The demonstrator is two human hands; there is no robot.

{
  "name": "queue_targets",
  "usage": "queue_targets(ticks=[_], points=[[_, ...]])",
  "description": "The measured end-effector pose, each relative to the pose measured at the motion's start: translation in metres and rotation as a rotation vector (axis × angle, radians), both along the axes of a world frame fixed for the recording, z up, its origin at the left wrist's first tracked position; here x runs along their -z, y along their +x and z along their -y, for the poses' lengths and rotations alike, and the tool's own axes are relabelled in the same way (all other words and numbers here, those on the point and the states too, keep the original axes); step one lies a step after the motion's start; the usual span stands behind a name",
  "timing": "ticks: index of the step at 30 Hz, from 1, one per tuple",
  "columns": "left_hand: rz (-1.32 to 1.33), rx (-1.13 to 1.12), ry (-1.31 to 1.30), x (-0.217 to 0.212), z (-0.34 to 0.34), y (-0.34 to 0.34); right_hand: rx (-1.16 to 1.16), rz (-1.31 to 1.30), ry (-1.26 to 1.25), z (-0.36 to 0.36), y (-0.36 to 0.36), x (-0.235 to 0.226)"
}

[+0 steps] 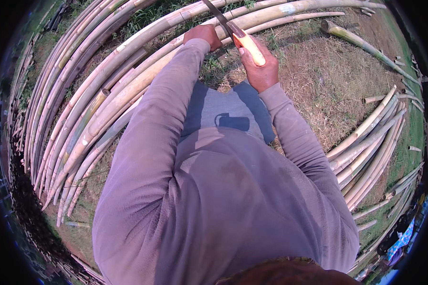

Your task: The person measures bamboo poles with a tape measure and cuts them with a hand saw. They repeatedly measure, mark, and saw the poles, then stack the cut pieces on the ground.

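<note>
My right hand [262,69] is wrapped round the pale wooden handle of a machete [250,48]. Its dark blade points forward and to the left, crossing over the bamboo poles. My left hand [203,37] is closed on a thick bamboo pole [271,14], just left of the blade. This pole runs in a long curve from the lower left to the far right. Most of my left fingers are hidden behind the back of the hand. Whether the blade touches the bamboo, I cannot tell.
Many bamboo poles [66,52] lie side by side on the left. Another bundle of bamboo [366,147] rests at the right, and a single greenish pole [361,43] lies at the far right. Dry grass [318,71] covers the ground. A blue patterned item [404,240] sits at the lower right edge.
</note>
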State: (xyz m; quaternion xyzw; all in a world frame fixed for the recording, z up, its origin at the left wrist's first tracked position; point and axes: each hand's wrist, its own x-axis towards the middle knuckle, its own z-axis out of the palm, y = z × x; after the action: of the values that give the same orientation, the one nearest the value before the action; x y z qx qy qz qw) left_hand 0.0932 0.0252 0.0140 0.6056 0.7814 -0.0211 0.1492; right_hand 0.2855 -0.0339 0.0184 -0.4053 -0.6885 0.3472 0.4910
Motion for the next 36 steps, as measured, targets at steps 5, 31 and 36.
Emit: queue_targets(ticks=[5, 31, 36], points=[[0.012, -0.031, -0.002, -0.011, -0.007, -0.02, -0.014, -0.069, -0.176, 0.154, 0.135, 0.033], [0.011, 0.019, -0.047, -0.004, -0.013, -0.012, -0.002, 0.097, -0.062, 0.016, 0.012, -0.004], [0.013, 0.031, -0.078, -0.006, -0.015, -0.023, -0.001, -0.035, -0.203, 0.162, 0.129, 0.011]])
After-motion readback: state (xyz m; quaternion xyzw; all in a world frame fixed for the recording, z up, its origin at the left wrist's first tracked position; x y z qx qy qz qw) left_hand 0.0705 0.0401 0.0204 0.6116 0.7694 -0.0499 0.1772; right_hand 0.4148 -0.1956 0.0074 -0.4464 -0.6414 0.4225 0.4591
